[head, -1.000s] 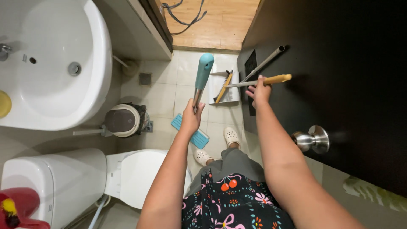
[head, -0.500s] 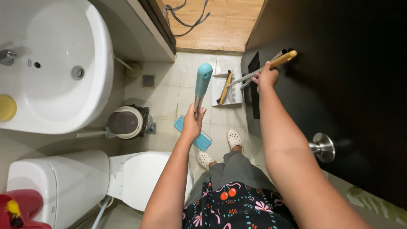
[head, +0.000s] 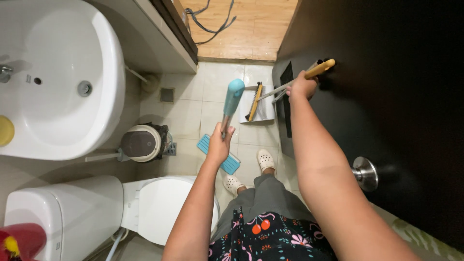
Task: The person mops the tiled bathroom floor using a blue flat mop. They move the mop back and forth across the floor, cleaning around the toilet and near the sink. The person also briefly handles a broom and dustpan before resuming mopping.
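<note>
My left hand (head: 220, 144) grips the metal shaft of a floor brush with a teal handle end (head: 234, 95); its teal head (head: 220, 154) rests on the tiled floor by my feet. My right hand (head: 302, 87) is raised against the dark door and holds a yellow-handled broom (head: 295, 81) by its handle. The broom's yellow brush head (head: 254, 101) lies in a white dustpan (head: 263, 108) on the floor near the doorway. My white clogs (head: 265, 159) stand between the two tools.
A white washbasin (head: 63, 82) fills the upper left. Below it are a small lidded bin (head: 141, 142) and a closed white toilet (head: 159, 208) with its tank. The dark door (head: 386, 96) with a round metal knob (head: 365, 173) is on the right. Wooden flooring with cables lies beyond the threshold.
My right hand has lifted the yellow broom handle higher and further right along the door. The left hand kept its hold on the teal brush, which shifted slightly.
</note>
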